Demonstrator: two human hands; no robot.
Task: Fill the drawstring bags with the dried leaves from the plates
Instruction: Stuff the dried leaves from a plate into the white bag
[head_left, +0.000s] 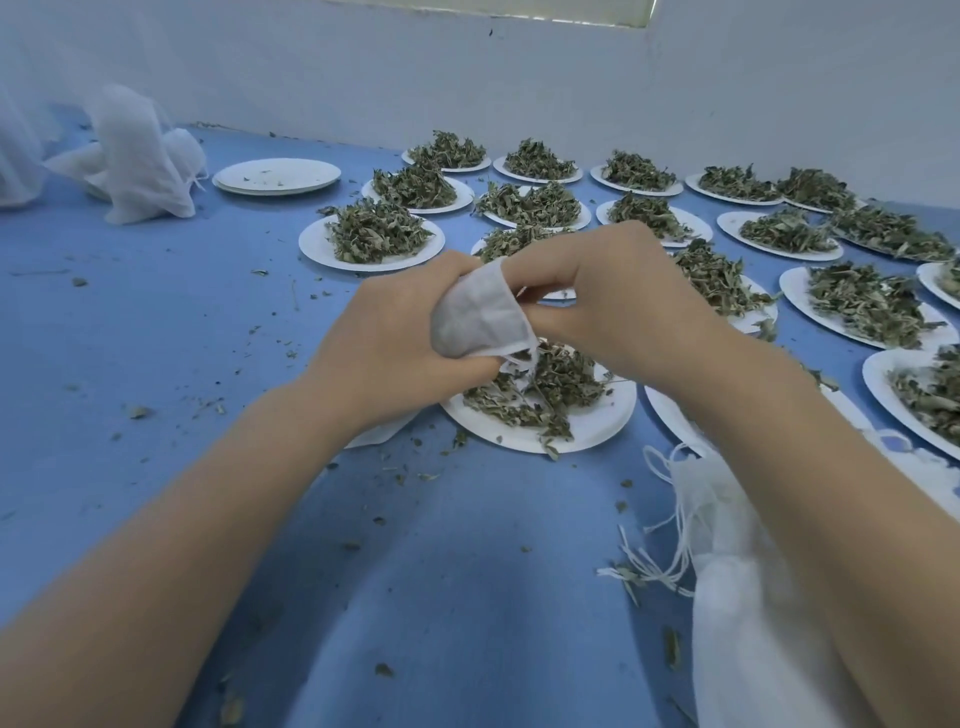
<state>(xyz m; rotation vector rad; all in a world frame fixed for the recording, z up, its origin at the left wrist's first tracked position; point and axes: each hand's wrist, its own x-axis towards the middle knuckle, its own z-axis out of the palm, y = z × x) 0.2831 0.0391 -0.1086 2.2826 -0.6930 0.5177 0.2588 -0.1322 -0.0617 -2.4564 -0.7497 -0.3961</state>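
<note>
Item: drawstring bag (475, 317), small, white, partly filled. Gripped in the left hand (395, 343), fingers curled round its body; mouth turned down and to the right, toward the right hand (613, 301), so its long axis runs from the upper left down to the opening.

Right hand: fingers pinched at the bag's rim; whether they hold leaf or cloth cannot be told.

Item: paper plate (597, 421) bearing dried leaves (540, 384), directly beneath both hands, just under the bag's mouth. The right hand is the nearer to the pile; judged to be the feeding hand, with the left holding the bag open.

Item: further plates of leaves (779, 234), beyond and to the right of the hands.

Item: empty plates, stacked (275, 176), beyond the left hand.

Item: spare bags with strings (727, 545), under the right forearm.

Item: blue table cover (156, 338), strewn with leaf crumbs.
</note>
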